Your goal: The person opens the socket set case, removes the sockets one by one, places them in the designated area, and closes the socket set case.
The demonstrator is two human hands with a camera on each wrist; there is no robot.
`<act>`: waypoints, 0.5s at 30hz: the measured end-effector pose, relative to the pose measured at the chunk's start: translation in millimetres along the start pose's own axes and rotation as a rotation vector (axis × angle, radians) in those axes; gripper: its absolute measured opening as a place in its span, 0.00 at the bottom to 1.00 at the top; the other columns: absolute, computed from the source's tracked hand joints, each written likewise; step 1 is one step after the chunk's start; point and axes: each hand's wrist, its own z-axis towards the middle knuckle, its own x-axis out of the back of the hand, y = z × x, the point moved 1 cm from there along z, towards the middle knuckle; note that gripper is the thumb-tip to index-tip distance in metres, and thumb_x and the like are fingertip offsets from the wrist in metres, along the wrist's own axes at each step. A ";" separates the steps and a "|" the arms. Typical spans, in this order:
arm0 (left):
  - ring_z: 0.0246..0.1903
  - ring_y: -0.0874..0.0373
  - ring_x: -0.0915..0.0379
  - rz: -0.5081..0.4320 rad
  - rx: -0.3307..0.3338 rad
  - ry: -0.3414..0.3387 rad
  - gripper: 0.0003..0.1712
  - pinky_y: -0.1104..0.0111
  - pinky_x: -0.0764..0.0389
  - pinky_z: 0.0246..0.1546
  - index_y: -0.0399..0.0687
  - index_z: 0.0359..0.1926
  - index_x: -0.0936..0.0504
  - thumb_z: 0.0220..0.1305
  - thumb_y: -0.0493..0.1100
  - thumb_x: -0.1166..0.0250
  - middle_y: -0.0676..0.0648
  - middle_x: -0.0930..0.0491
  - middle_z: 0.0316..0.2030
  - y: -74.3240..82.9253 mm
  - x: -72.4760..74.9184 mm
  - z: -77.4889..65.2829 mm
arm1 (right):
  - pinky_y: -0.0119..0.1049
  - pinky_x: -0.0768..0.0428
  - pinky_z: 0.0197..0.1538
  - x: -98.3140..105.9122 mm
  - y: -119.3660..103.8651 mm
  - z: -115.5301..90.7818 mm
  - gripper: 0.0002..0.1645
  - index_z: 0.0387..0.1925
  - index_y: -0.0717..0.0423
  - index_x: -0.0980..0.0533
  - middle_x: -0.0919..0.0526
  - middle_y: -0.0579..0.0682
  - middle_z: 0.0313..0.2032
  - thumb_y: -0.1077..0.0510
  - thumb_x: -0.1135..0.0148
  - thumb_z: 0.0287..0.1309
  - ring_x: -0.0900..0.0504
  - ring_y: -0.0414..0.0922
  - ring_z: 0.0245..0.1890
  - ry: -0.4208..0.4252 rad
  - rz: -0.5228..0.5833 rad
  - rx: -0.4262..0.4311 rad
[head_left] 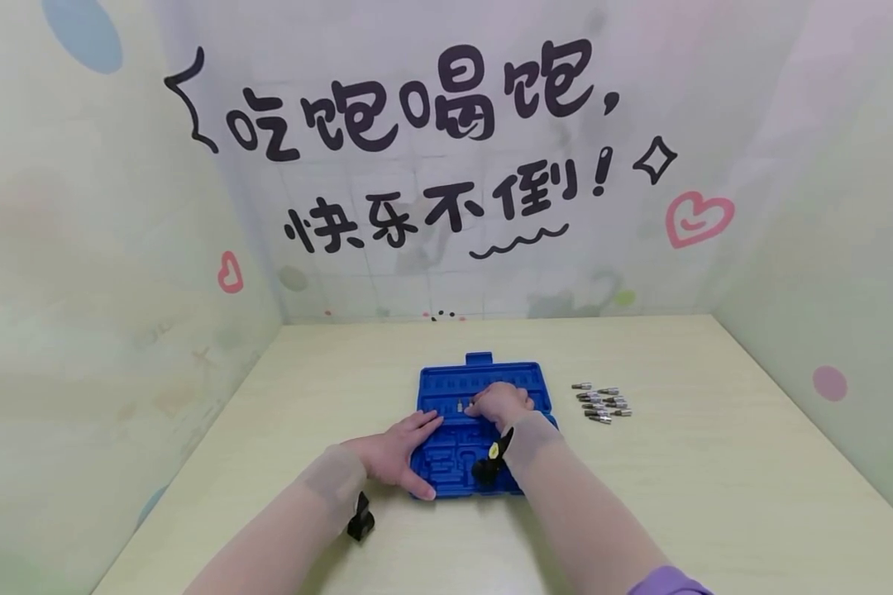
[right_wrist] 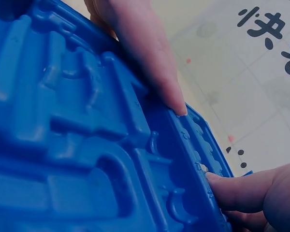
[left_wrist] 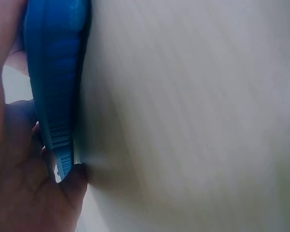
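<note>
A blue plastic case point(head_left: 441, 483) lies opened out on the table, with moulded recesses in its near half and rows of small slots in its far half. My left hand point(head_left: 398, 453) rests at the case's left side, fingers spread straight over the edge and thumb at the near left corner. Over the far half, my right hand point(head_left: 502, 403) pinches a small metal bit point(right_wrist: 204, 168) at the slotted row, most of it hidden by the fingertips. Just left of those fingertips stands another bit point(head_left: 460, 406) in a slot.
Several loose metal bits point(head_left: 601, 402) lie in a cluster on the pale table point(head_left: 685, 463), right of the case. Behind rises a printed backdrop point(head_left: 446, 273) with black characters, and side panels flank the table. A black wrist camera point(head_left: 360, 521) hangs beneath the left forearm.
</note>
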 end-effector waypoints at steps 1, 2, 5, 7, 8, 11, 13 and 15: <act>0.74 0.49 0.69 -0.002 -0.001 0.001 0.66 0.46 0.48 0.67 0.55 0.77 0.57 0.47 0.69 0.30 0.50 0.63 0.76 0.1 0.2 -0.5 | 0.63 0.49 0.63 0.1 -0.2 -0.1 0.14 0.43 0.45 0.15 0.30 0.58 0.62 0.49 0.29 0.53 0.44 0.64 0.63 -0.003 0.001 0.001; 0.74 0.49 0.69 -0.004 -0.003 0.001 0.66 0.45 0.48 0.67 0.54 0.77 0.57 0.47 0.69 0.29 0.50 0.62 0.76 0.4 0.3 -0.9 | 0.63 0.50 0.63 0.0 -0.3 -0.3 0.15 0.44 0.45 0.15 0.30 0.58 0.62 0.50 0.29 0.54 0.44 0.64 0.63 -0.005 0.000 0.003; 0.74 0.48 0.69 -0.005 -0.002 -0.001 0.66 0.45 0.48 0.67 0.54 0.77 0.57 0.47 0.69 0.29 0.50 0.62 0.76 1.0 0.5 -1.5 | 0.64 0.50 0.63 -0.1 -0.5 -0.6 0.16 0.45 0.46 0.15 0.30 0.57 0.62 0.50 0.29 0.54 0.45 0.64 0.64 -0.009 -0.004 0.007; 0.74 0.48 0.68 -0.006 0.000 0.001 0.66 0.45 0.47 0.66 0.54 0.77 0.56 0.47 0.69 0.29 0.50 0.62 0.76 1.4 0.5 -1.5 | 0.64 0.50 0.63 -0.3 -0.3 -0.5 0.16 0.46 0.46 0.16 0.30 0.58 0.62 0.50 0.29 0.54 0.45 0.65 0.64 -0.008 -0.007 0.006; 0.74 0.48 0.68 -0.007 0.001 0.002 0.66 0.45 0.47 0.66 0.54 0.77 0.56 0.46 0.69 0.29 0.50 0.62 0.76 1.4 0.4 -1.3 | 0.64 0.50 0.63 -0.2 -0.2 -0.3 0.17 0.46 0.46 0.16 0.30 0.58 0.62 0.50 0.29 0.54 0.45 0.65 0.64 -0.008 -0.007 0.006; 0.74 0.48 0.68 -0.006 0.003 0.004 0.66 0.45 0.47 0.66 0.54 0.77 0.56 0.46 0.68 0.29 0.50 0.62 0.76 1.5 0.8 -1.2 | 0.63 0.50 0.64 -0.3 0.3 0.5 0.18 0.47 0.45 0.16 0.29 0.57 0.62 0.50 0.29 0.53 0.45 0.64 0.64 -0.003 0.000 0.005; 0.74 0.49 0.68 -0.006 0.003 0.002 0.66 0.45 0.47 0.66 0.54 0.77 0.56 0.46 0.69 0.29 0.50 0.62 0.76 1.5 0.9 -1.0 | 0.63 0.51 0.64 0.0 0.2 0.3 0.18 0.47 0.45 0.16 0.30 0.57 0.62 0.50 0.29 0.53 0.45 0.64 0.64 -0.001 0.007 0.000; 0.74 0.49 0.69 -0.005 0.004 0.000 0.66 0.45 0.48 0.67 0.54 0.77 0.56 0.46 0.69 0.29 0.50 0.62 0.76 1.4 1.0 -0.9 | 0.63 0.51 0.64 -0.1 0.0 -0.2 0.18 0.47 0.45 0.16 0.30 0.57 0.62 0.49 0.29 0.53 0.45 0.64 0.64 0.002 0.008 -0.002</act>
